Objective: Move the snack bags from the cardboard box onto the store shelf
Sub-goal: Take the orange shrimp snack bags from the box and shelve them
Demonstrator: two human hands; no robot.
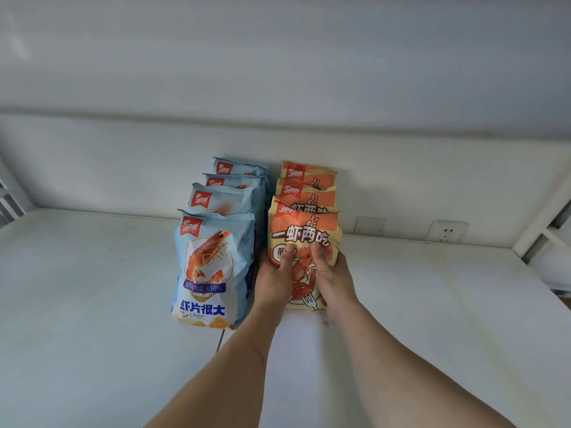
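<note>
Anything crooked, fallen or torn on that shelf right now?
Nothing stands out. The blue bags and orange bags stand upright in two neat rows on the shelf; both hands, left hand and right hand, hold the front orange bag. No tears visible.

Shop, white shelf (92, 288), rowed snack bags (213, 267)

4 blue snack bags (213, 267) and 4 orange snack bags (304, 233) stand upright in 2 adjacent rows on the white shelf (92, 288).
</note>
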